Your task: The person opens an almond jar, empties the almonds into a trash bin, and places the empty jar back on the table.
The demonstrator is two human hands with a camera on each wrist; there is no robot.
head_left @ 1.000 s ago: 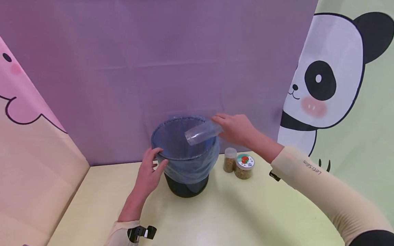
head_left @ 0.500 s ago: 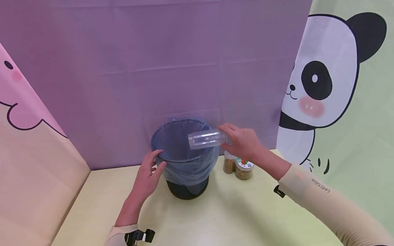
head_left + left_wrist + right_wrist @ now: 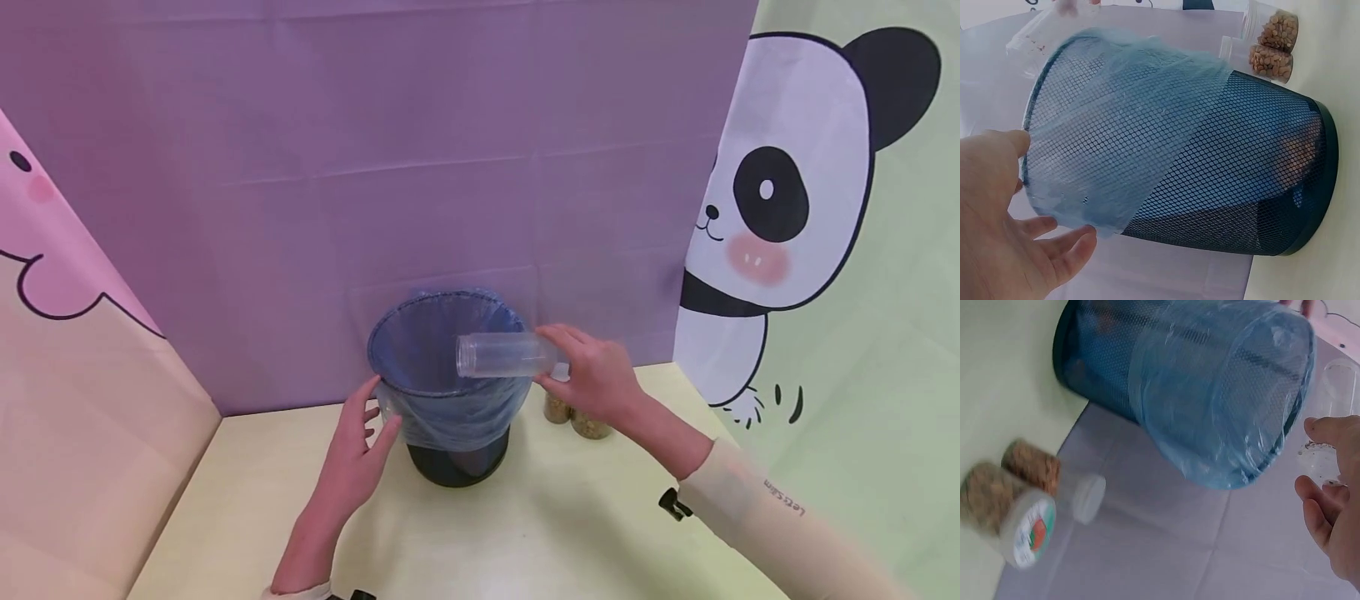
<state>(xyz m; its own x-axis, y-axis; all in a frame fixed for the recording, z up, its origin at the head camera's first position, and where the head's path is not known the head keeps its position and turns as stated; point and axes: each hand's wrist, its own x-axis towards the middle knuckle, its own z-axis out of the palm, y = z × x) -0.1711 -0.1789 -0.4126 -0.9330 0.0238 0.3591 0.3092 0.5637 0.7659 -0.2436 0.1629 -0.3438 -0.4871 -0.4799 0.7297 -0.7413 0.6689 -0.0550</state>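
Observation:
A clear, cylindrical plastic jar (image 3: 498, 356) lies sideways over the right part of a black mesh trash bin (image 3: 457, 468), its open mouth facing left. My right hand (image 3: 603, 379) grips the jar near its base; in the right wrist view a few dark specks cling inside it. A translucent blue trash bag (image 3: 461, 417) lines the bin and folds down over its rim. On the bin's left side is my left hand (image 3: 354, 458), its fingers loosely spread, with fingertips at the rim and bag in the left wrist view.
Right of the bin stand two clear jars of brown pieces: a slim jar (image 3: 1032, 467) with a white cap and a wider jar (image 3: 994, 497) with a picture lid. The pale table (image 3: 495, 550) meets a purple backdrop (image 3: 300, 250) behind the bin.
My right hand has drawn the jar slightly down and right, and the jar has turned from mouth-down to about level. My left fingers have slid back off the rim's top toward its outside.

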